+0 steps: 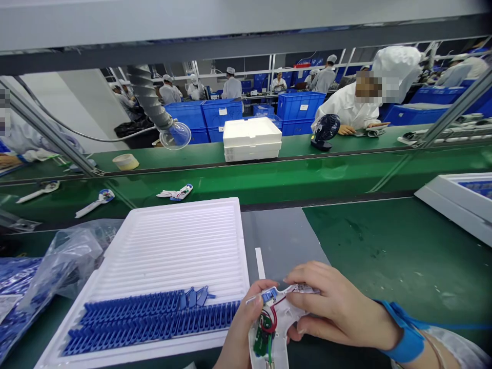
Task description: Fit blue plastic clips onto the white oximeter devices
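Between the hands, at lower centre-right of the frame: an opened white plastic housing point(277, 328). Long axis close to vertical in the frame, with a slight tilt; narrow handle end toward the bottom edge and cut off by it; wider head end pointing away from the wearer, with a crosswise section running left to right. Mounted or lying inside the shell: a green circuit board point(261, 341), a loop of red wire point(272, 318) and, near the head end, a small blue component point(269, 294).

Left hand point(240, 330): curled around the left side of the housing, thumb raised against its edge. Right hand point(334, 307): entering from the right, fingers closed over the head end and pressing the housing toward the left hand. Around the right wrist: a blue strap point(407, 333).

Immediately left of the hands, on the green worktop point(384, 246): a ribbed white tray point(165, 241) carrying rows of blue comb-shaped parts point(154, 320). Beside the tray's upper right: a grey mat point(280, 238). Touching the tray's left edge: a clear plastic bag point(65, 256). Farther ahead, on a green conveyor point(246, 182): a white device point(96, 202) with a blue head.
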Demonstrator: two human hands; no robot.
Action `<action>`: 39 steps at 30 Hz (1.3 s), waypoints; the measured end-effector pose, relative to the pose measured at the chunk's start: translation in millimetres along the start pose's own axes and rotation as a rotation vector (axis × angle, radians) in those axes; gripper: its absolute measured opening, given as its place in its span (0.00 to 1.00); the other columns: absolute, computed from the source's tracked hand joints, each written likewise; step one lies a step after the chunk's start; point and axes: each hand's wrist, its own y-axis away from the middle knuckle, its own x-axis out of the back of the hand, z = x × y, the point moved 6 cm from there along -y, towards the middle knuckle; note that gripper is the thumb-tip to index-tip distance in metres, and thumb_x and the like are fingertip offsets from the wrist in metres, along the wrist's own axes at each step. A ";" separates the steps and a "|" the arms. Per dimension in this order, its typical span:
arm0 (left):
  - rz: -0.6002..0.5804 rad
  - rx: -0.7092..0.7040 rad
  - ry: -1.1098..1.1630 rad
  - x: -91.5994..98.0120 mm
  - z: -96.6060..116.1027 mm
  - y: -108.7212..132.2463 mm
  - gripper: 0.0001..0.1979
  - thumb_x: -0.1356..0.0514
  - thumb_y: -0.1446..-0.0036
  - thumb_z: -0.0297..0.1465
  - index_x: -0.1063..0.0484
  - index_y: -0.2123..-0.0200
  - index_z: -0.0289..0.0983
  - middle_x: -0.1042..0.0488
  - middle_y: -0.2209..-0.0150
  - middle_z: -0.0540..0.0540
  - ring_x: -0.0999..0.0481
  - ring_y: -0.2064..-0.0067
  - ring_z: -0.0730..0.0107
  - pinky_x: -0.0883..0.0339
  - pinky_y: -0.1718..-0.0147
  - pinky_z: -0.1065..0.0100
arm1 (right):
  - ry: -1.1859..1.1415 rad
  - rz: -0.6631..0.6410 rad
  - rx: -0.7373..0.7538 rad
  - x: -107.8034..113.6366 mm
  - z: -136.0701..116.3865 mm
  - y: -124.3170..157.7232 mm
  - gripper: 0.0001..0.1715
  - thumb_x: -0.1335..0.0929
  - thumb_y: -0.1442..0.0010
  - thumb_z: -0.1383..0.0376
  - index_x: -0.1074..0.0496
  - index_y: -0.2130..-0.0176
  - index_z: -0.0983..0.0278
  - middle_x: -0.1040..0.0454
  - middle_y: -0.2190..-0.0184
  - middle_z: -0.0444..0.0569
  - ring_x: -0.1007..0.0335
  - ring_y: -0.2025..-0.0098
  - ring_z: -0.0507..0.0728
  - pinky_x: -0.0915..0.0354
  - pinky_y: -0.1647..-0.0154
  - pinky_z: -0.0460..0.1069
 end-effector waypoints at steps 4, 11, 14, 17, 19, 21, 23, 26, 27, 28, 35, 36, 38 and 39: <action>0.030 0.040 0.011 1.0 -2.9 -1.2 0.27 0.39 0.51 0.49 0.38 0.55 0.37 0.25 0.74 0.48 0.25 0.71 0.69 0.40 0.72 0.73 | -0.060 -0.071 -0.031 1.3 4.4 3.6 0.20 0.44 0.33 0.53 0.33 0.60 0.63 0.31 0.58 0.55 0.35 0.62 0.57 0.39 0.63 0.52; 0.023 0.067 0.087 6.9 -3.4 -6.6 0.33 0.38 0.52 0.49 0.46 0.51 0.37 0.23 0.61 0.39 0.21 0.68 0.64 0.36 0.72 0.72 | -0.071 -0.233 -0.176 3.1 28.6 20.4 0.30 0.38 0.37 0.54 0.45 0.40 0.62 0.31 0.54 0.56 0.33 0.56 0.60 0.35 0.59 0.51; 0.167 0.072 0.190 13.0 -6.8 -7.5 0.41 0.36 0.54 0.49 0.53 0.44 0.41 0.31 0.48 0.37 0.22 0.62 0.60 0.33 0.68 0.70 | -0.120 -0.304 -0.329 -2.8 61.4 31.1 0.26 0.40 0.35 0.55 0.42 0.41 0.61 0.30 0.56 0.54 0.31 0.59 0.58 0.33 0.62 0.50; 0.279 0.097 0.209 17.9 -9.3 -4.2 0.46 0.33 0.58 0.48 0.55 0.42 0.44 0.37 0.43 0.37 0.24 0.55 0.56 0.32 0.64 0.67 | -0.039 -0.191 -0.554 2.6 120.6 61.4 0.28 0.41 0.36 0.51 0.40 0.41 0.62 0.32 0.51 0.56 0.31 0.55 0.62 0.32 0.59 0.52; 0.264 0.100 0.166 17.4 -8.2 -1.5 0.40 0.31 0.59 0.46 0.46 0.47 0.40 0.32 0.48 0.38 0.24 0.57 0.59 0.33 0.64 0.68 | 0.099 -0.063 -0.738 13.7 167.6 100.2 0.32 0.41 0.38 0.49 0.38 0.42 0.65 0.32 0.51 0.58 0.31 0.55 0.64 0.32 0.60 0.54; 0.186 0.109 0.093 13.5 -7.1 0.3 0.30 0.32 0.59 0.46 0.37 0.57 0.37 0.25 0.58 0.41 0.22 0.63 0.65 0.36 0.67 0.72 | 0.269 0.072 -0.920 29.8 208.4 150.1 0.35 0.41 0.40 0.48 0.36 0.44 0.69 0.30 0.53 0.61 0.29 0.59 0.65 0.31 0.64 0.54; 0.127 0.120 0.031 10.6 -6.9 1.2 0.26 0.32 0.58 0.47 0.33 0.63 0.35 0.23 0.66 0.45 0.23 0.68 0.70 0.39 0.70 0.74 | 0.395 0.176 -1.073 46.2 235.5 201.9 0.37 0.42 0.41 0.48 0.33 0.48 0.74 0.29 0.57 0.68 0.28 0.64 0.67 0.32 0.69 0.56; 0.140 0.098 -0.010 12.0 -6.5 -0.5 0.24 0.31 0.59 0.46 0.31 0.65 0.36 0.22 0.68 0.47 0.23 0.70 0.73 0.41 0.72 0.75 | 0.525 0.278 -1.221 66.2 246.9 264.0 0.43 0.44 0.46 0.44 0.31 0.54 0.80 0.30 0.65 0.76 0.30 0.67 0.75 0.35 0.75 0.62; 0.151 0.091 -0.015 12.9 -6.9 -1.8 0.23 0.31 0.59 0.45 0.30 0.65 0.36 0.22 0.68 0.47 0.23 0.71 0.74 0.41 0.72 0.76 | 0.573 0.316 -1.249 71.1 243.8 278.2 0.44 0.45 0.47 0.44 0.30 0.55 0.79 0.30 0.65 0.77 0.30 0.66 0.77 0.36 0.76 0.63; 0.159 0.086 -0.018 13.6 -7.8 -3.2 0.23 0.31 0.59 0.45 0.30 0.66 0.36 0.22 0.69 0.47 0.23 0.71 0.74 0.41 0.73 0.76 | 0.626 0.362 -1.257 74.6 238.3 288.3 0.43 0.45 0.48 0.43 0.30 0.55 0.77 0.30 0.65 0.77 0.31 0.65 0.78 0.37 0.75 0.65; 0.131 0.117 -0.037 8.9 -16.7 -7.5 0.21 0.30 0.60 0.44 0.27 0.67 0.37 0.22 0.69 0.47 0.24 0.71 0.73 0.42 0.73 0.75 | 0.687 0.484 -1.025 48.5 201.0 275.8 0.24 0.44 0.43 0.52 0.30 0.62 0.65 0.30 0.56 0.60 0.32 0.53 0.65 0.36 0.52 0.59; 0.134 0.128 -0.041 7.9 -17.4 -6.9 0.21 0.30 0.61 0.44 0.26 0.67 0.38 0.22 0.69 0.47 0.24 0.71 0.73 0.42 0.73 0.75 | 0.647 0.452 -0.991 42.1 199.6 269.5 0.22 0.44 0.42 0.53 0.30 0.63 0.64 0.28 0.58 0.57 0.31 0.55 0.62 0.34 0.52 0.56; 0.145 0.152 -0.042 6.3 -18.5 -5.7 0.20 0.30 0.61 0.45 0.26 0.67 0.38 0.22 0.70 0.48 0.25 0.71 0.73 0.43 0.72 0.74 | 0.576 0.377 -0.950 32.3 198.6 260.0 0.19 0.43 0.40 0.55 0.29 0.64 0.62 0.26 0.61 0.52 0.29 0.58 0.59 0.33 0.55 0.52; 0.148 0.163 -0.040 5.7 -18.8 -5.1 0.20 0.30 0.61 0.45 0.26 0.68 0.38 0.22 0.70 0.49 0.25 0.71 0.73 0.43 0.72 0.74 | 0.554 0.350 -0.943 29.7 198.6 257.6 0.19 0.42 0.40 0.55 0.29 0.64 0.62 0.25 0.62 0.51 0.28 0.60 0.58 0.32 0.57 0.50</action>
